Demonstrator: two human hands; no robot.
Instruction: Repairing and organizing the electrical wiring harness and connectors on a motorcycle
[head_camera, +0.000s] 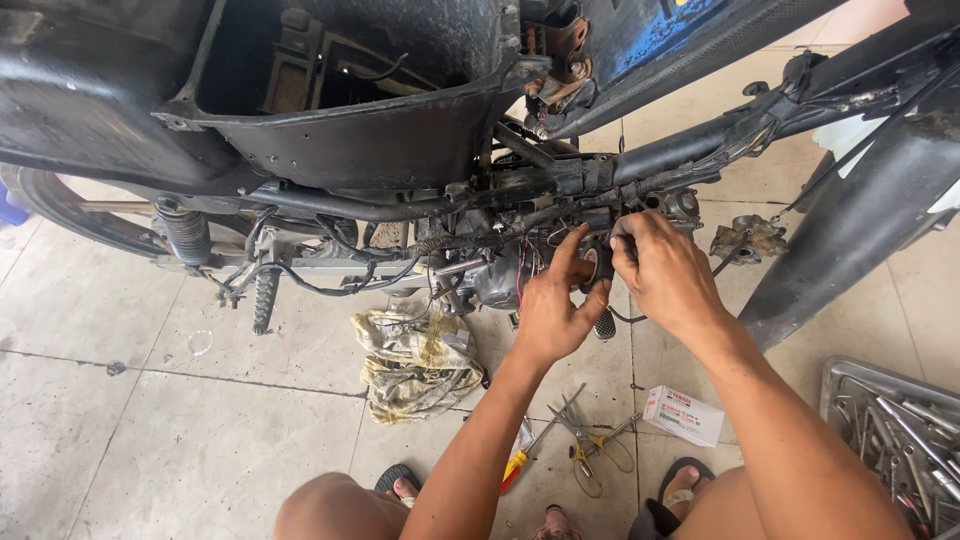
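Pinching a small dark rubbery part (597, 262) under the motorcycle frame (560, 178), left hand (553, 305) at seven o'clock, right hand (662, 270) at three; probably light, pliable, greasy—best gripped at its rim.

We have one view only, from a camera on the person's head, so no second view shares any part of the scene. We look steeply down and forward over both forearms, which run up from the bottom edge to the left hand (553, 305) and right hand (665, 272) near the middle. The motorcycle frame (420, 205) spans the top and sits close, at arm's reach, seen from its side and slightly above. The tiled floor (180, 420) fills the lower left, our knees and sandals the bottom edge, and a tool tray (840, 385) cuts in at the lower right corner.
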